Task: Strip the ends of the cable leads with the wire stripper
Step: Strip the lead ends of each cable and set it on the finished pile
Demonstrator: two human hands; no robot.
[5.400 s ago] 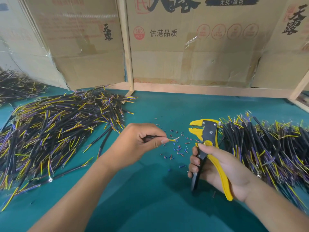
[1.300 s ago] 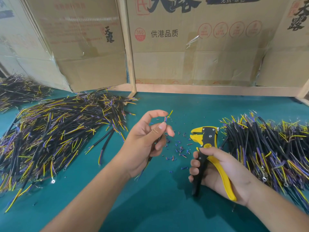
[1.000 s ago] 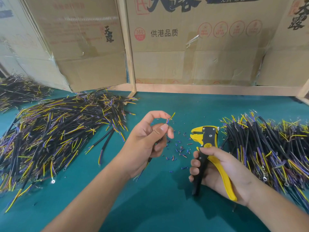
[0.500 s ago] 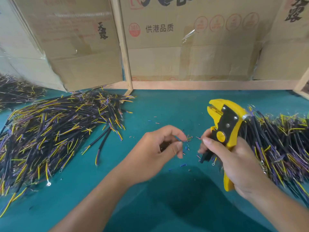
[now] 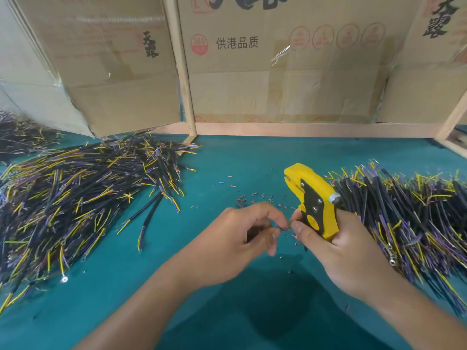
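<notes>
Right now both hands meet over the middle of the green mat (image 5: 227, 160). The left hand (image 5: 242, 238) is curled, thumb and forefinger pinching a thin lead (image 5: 283, 227) whose blue tip shows between the two hands; the rest of that cable is hidden under the palm. The right hand (image 5: 336, 248) grips the yellow stripper (image 5: 313, 198), fingers wrapped round its handles, head pointing up and away. Its thumb reaches across to the lead's tip, touching or nearly so; I cannot tell which. The stripper's mouth is up above the lead, not on it.

Small bits (image 5: 255, 197) of cut insulation lie scattered on the mat just beyond the hands. A big pile (image 5: 83, 195) of black cables with yellow and purple leads lies on the left, another pile (image 5: 409, 213) on the right, just beside the stripper. Cardboard (image 5: 290, 79) stands along the back.
</notes>
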